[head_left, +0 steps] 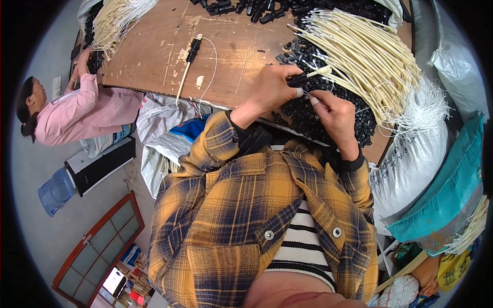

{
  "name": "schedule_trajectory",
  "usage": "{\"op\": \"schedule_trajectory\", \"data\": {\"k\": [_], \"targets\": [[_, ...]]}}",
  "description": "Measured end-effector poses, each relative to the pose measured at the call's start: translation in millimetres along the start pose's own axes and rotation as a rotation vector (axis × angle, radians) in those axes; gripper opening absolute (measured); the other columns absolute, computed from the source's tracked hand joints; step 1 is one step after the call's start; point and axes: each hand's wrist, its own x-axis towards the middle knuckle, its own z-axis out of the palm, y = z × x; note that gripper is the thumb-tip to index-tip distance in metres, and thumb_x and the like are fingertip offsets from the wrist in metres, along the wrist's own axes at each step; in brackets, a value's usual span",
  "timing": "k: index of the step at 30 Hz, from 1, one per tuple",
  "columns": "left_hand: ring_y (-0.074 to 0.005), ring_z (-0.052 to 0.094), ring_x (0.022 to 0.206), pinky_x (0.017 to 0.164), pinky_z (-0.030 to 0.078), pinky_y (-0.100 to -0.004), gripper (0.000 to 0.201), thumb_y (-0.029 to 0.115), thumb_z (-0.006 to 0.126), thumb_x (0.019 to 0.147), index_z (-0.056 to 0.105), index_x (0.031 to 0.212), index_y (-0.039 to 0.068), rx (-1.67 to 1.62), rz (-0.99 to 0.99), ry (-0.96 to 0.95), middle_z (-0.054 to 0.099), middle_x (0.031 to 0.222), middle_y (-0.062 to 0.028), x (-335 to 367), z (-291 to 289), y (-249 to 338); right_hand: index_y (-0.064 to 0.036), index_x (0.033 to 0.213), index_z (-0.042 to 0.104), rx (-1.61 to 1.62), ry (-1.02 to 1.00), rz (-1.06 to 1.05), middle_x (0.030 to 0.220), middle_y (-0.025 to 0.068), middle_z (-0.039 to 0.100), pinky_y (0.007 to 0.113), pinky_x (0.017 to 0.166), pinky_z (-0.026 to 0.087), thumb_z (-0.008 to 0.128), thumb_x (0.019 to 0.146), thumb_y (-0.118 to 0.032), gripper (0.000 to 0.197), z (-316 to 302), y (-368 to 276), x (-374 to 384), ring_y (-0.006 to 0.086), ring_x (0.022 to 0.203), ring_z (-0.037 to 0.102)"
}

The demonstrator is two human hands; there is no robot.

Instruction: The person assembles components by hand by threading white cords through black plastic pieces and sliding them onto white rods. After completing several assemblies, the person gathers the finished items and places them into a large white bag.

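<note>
Step in hand: looks like close fingertip assembly on one piece, a black sleeve (296, 80) with a cream stick (319, 71) poking out its right end. Judgement: next move calls for the left grip holding steady while the right fingertips line up and work the fine bit beside the sleeve; a slip would likely lose it among the small parts.

Left hand (270, 86): curled, thumb and fingers closed around the sleeve, stick pointing toward the right hand's side. Right hand (336, 112): fingers bent in, thumb and index brought together in a fine pinch, apparently on a thin strand (306, 95) just by the left thumb; too small to say exactly what it is or whether it joins the sleeve.

Piece sits between the hands, above the small parts (300, 117) heaped below them on the table (149, 54). Stick bundle (367, 61) lies beyond the right hand, ends near it. Left of the left hand, well apart: another sleeved stick (193, 51), cord (214, 54) looping off its top.
</note>
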Motion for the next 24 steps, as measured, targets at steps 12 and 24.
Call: {"op": "schedule_trajectory", "data": {"k": [12, 24], "targets": [[-0.0311, 0.06, 0.095, 0.078, 0.049, -0.039, 0.037, 0.0, 0.06, 0.074, 0.063, 0.109, 0.011, 0.497, 0.219, 0.021, 0.063, 0.098, -0.01, -5.5, 2.0, -11.6, -0.0071, 0.089, 0.069, -0.133, 0.104, 0.018, 0.057, 0.0086, 0.056, 0.03, 0.049, 0.045, 0.067, 0.08, -0.01, 0.01, 0.9, 0.3, 5.2, 0.0195, 0.048, 0.056], [-0.03, 0.061, 0.09, 0.074, 0.048, -0.0382, 0.043, 0.0, 0.06, 0.075, 0.058, 0.116, 0.012, 0.408, 0.241, -0.175, 0.065, 0.1, -0.011, -3.5, 6.7, -8.8, -0.0038, 0.098, 0.064, 0.079, -0.02, 0.061, 0.074, 0.0148, 0.064, 0.035, 0.056, 0.049, 0.063, 0.085, -0.007, 0.013, 5.6, -1.9, 2.9, 0.0291, 0.063, 0.064]]}}
